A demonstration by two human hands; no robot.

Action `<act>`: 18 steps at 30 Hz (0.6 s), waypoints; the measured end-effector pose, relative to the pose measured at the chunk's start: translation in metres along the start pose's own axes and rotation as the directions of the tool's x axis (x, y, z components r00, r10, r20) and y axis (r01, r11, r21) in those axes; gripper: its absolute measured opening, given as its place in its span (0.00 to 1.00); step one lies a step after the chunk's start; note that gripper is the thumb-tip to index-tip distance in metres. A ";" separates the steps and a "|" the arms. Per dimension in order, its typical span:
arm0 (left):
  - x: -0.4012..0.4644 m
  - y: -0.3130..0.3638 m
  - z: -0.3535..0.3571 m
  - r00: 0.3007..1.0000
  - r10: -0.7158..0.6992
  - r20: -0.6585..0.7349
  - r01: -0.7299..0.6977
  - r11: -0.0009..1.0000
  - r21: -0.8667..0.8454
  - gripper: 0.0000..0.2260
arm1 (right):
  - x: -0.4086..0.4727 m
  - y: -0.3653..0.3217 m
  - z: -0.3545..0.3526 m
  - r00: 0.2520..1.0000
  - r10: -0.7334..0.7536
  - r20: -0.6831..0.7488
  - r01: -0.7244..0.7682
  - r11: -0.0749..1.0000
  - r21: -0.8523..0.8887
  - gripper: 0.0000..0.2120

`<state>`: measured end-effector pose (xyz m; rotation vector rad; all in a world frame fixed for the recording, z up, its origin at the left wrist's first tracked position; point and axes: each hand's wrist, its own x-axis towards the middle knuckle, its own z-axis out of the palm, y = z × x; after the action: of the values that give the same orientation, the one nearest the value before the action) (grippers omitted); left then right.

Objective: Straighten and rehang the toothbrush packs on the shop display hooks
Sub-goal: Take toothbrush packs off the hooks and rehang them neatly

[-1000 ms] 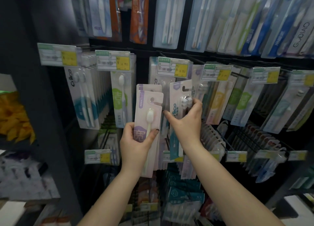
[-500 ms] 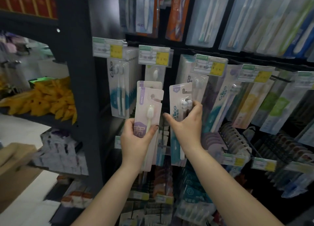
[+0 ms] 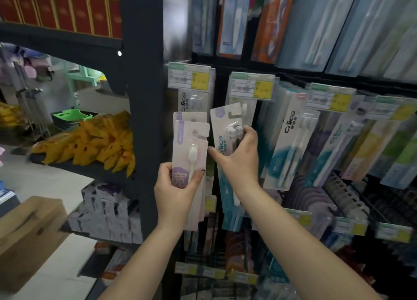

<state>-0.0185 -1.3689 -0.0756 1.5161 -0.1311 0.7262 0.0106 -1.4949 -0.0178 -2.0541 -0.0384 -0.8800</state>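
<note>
Left hand (image 3: pixel 176 193): fingers pinching lilac packs (image 3: pixel 189 146). Right hand (image 3: pixel 239 157): fingers clamped on a teal pack (image 3: pixel 225 128). Behind: hooked packs (image 3: pixel 291 146), dark shelf post (image 3: pixel 144 96).

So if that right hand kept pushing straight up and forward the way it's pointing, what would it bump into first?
Probably the price tag just above it, and the hanging pack beneath that tag. The right hand holds a Cnice toothbrush pack whose top edge would likely touch first, though depth is hard to judge.

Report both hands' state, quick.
Left hand: closed on the lilac toothbrush packs.
Right hand: closed on the teal-and-white toothbrush pack.
</note>
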 end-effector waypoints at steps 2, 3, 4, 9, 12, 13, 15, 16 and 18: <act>0.005 -0.005 -0.005 1.000 0.005 -0.014 -0.005 1.000 0.010 0.15 | 0.006 -0.005 0.009 1.000 -0.024 0.005 0.024 0.999 -0.026 0.37; 0.007 -0.008 -0.007 1.000 0.004 -0.019 -0.003 1.000 0.011 0.15 | 0.009 -0.007 0.014 0.999 -0.029 0.015 0.029 0.999 -0.038 0.37; 0.009 -0.010 -0.009 1.000 0.000 -0.023 0.001 1.000 0.012 0.15 | 0.011 -0.010 0.017 0.999 -0.033 0.027 0.034 0.998 -0.046 0.37; 0.012 -0.024 -0.016 0.999 -0.021 -0.047 0.022 0.999 0.032 0.16 | 0.024 -0.019 0.029 0.996 -0.046 0.074 0.049 0.998 -0.042 0.37; 0.015 -0.033 -0.020 0.998 -0.048 -0.048 0.049 0.998 0.024 0.15 | 0.028 -0.024 0.035 0.994 -0.064 0.089 0.070 0.996 -0.062 0.38; 0.016 -0.035 -0.021 0.997 -0.054 -0.049 0.055 0.998 0.021 0.15 | 0.029 -0.026 0.037 0.993 -0.077 0.092 0.084 0.993 -0.078 0.37; 0.018 -0.037 -0.023 0.997 -0.058 -0.051 0.059 0.998 0.021 0.15 | 0.031 -0.030 0.042 0.989 -0.108 0.101 0.119 0.987 -0.110 0.37; 0.019 -0.037 -0.024 0.997 -0.059 -0.052 0.060 0.998 0.022 0.15 | 0.033 -0.032 0.044 0.987 -0.121 0.107 0.134 0.983 -0.124 0.37; 0.020 -0.038 -0.025 0.997 -0.059 -0.051 0.061 0.998 0.029 0.15 | 0.035 -0.035 0.047 0.985 -0.128 0.119 0.145 0.978 -0.152 0.38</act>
<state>0.0079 -1.3338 -0.1003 1.5235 -0.0368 0.7200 0.0525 -1.4489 0.0106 -2.2707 -0.1747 -0.8785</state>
